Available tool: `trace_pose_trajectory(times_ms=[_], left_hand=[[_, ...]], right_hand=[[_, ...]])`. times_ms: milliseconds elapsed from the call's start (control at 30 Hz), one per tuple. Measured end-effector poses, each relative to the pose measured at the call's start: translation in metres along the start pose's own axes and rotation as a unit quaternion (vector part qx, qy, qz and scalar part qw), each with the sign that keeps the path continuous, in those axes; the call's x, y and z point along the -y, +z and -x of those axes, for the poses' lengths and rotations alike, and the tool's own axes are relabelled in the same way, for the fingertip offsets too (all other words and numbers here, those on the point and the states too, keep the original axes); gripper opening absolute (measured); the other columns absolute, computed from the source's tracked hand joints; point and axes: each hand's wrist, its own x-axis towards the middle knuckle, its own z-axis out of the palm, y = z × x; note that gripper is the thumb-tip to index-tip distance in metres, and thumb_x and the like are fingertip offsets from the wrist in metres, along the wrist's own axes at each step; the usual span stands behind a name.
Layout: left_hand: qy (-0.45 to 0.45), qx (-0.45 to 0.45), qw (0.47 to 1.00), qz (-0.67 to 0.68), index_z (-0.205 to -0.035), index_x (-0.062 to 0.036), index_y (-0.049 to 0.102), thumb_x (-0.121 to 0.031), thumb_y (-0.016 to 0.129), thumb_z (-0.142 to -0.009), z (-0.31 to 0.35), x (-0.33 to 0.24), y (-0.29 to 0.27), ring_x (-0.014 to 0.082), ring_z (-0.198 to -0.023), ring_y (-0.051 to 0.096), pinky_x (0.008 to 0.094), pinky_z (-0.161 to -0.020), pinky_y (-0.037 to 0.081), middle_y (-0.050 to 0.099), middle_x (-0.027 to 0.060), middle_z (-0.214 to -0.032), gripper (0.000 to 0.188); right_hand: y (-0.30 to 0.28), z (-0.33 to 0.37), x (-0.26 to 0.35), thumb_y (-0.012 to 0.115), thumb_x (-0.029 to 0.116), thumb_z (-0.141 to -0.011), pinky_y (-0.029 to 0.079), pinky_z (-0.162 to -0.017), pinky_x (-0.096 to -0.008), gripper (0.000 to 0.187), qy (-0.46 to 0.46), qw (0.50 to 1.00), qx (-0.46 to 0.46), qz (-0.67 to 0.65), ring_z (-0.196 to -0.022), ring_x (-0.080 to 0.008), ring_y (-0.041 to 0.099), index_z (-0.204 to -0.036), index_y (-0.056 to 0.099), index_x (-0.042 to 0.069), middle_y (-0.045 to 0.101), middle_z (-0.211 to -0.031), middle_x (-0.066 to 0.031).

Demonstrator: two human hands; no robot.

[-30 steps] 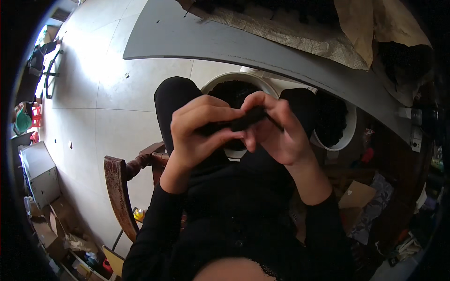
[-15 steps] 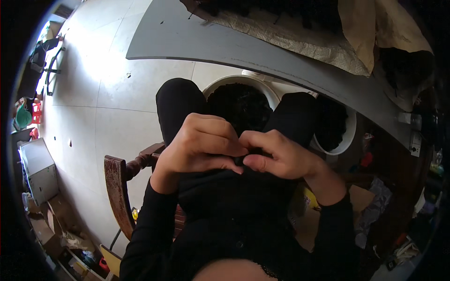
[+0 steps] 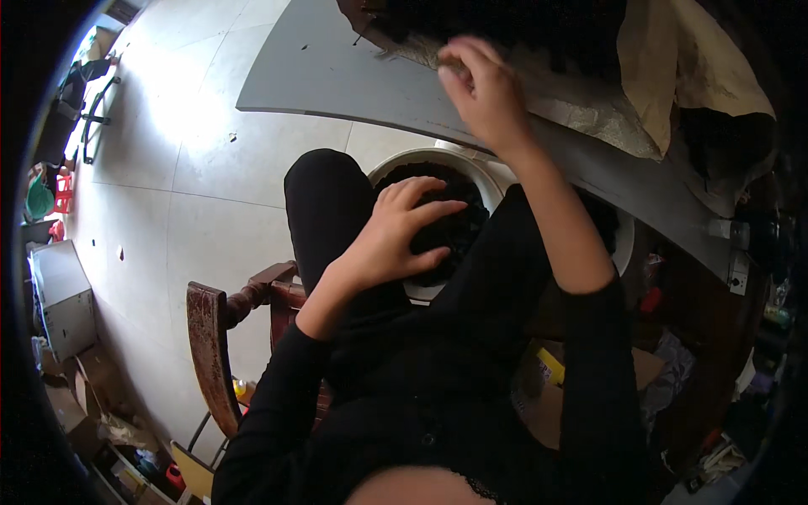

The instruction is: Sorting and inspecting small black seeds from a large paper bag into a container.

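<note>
**Hands have parted: left into the basin, right up to the table**

Nearest: the person sits on a worn wooden chair (image 3: 206,353), dressed in black, knees apart.

Between the knees stands a white basin (image 3: 438,160) filled with dark pieces, too dim to tell what they are. A second ago both hands were together at chest height, working one small dark piece between the fingers. That piece is no longer seen in either hand.

Left hand (image 3: 396,236): now down on the basin, palm over the dark heap, fingers spread and bent. Grip loose and half open; touching the pieces, but I cannot tell whether any are held.

Right hand (image 3: 484,93): now stretched up and away to the grey table (image 3: 337,76), fingers bent and somewhat blurred, at the edge of a pile of dark stuff on crumpled paper (image 3: 589,118). Whether anything is pinched I cannot tell.

Judgement: one piece appears finished; the left hand seems to be feeling for another in the basin.

Farther: tiled floor, cardboard boxes and clutter at right.
</note>
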Motion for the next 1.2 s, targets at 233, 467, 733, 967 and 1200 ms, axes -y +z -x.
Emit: trace_pose_trajectory(times_ms=[233,467,733,967,1200], left_hand=[[-0.007,-0.003,0.997,0.077,-0.109,-0.0073,0.057,-0.013,0.066,-0.072,0.003,0.006,0.005,0.0325,-0.108,0.047,0.0377,-0.090,0.040,0.048,0.0154,-0.116,0.039],[-0.070,-0.062,0.958,0.272,-0.105,0.0002,0.057,-0.006,0.055,-0.083,-0.016,0.001,-0.009,0.0192,-0.093,0.055,0.0292,-0.081,0.044,0.055,0.0096,-0.101,0.023],[-0.140,-0.164,0.697,0.684,-0.109,0.0012,0.055,-0.008,0.057,-0.085,-0.035,-0.020,0.001,0.0119,-0.085,0.058,0.0233,-0.078,0.047,0.060,0.0071,-0.094,0.025],[-0.032,-0.187,0.813,0.550,-0.094,0.0047,0.061,0.008,0.066,-0.071,-0.012,-0.025,-0.021,0.0150,-0.087,0.058,0.0262,-0.078,0.047,0.060,0.0098,-0.094,0.024],[0.001,-0.143,0.936,0.322,-0.088,0.0032,0.065,0.000,0.072,-0.064,-0.005,-0.038,-0.037,0.0178,-0.085,0.055,0.0260,-0.074,0.044,0.058,0.0101,-0.089,0.025]], right_hand=[[0.020,-0.026,-0.018,0.058,0.009,-0.076,0.048,-0.066,-0.0375,0.015,0.014,0.973,0.012,0.232,-0.079,-0.0310,0.058,-0.090,0.055,0.007,0.059,-0.092,-0.0098],[-0.029,0.025,-0.007,0.059,0.009,-0.078,0.048,-0.058,-0.0335,0.027,0.185,0.979,-0.038,-0.083,-0.068,-0.0190,0.059,-0.103,0.051,0.003,0.056,-0.087,-0.0074],[-0.023,0.087,0.075,0.053,0.003,-0.084,0.039,-0.087,-0.0304,0.024,0.149,0.873,-0.080,-0.458,-0.099,-0.0159,0.049,-0.107,0.048,0.002,0.052,-0.106,-0.0085],[-0.053,0.104,0.078,0.062,0.042,-0.080,0.043,-0.074,-0.0283,0.058,0.240,0.742,0.066,-0.623,-0.080,-0.0187,0.058,-0.112,0.042,-0.002,0.059,-0.088,-0.0122],[-0.069,0.099,0.091,0.072,0.030,-0.073,0.042,-0.062,-0.0189,0.043,0.303,0.737,0.194,-0.572,-0.064,-0.0091,0.053,-0.095,0.046,0.004,0.054,-0.077,-0.0027]])
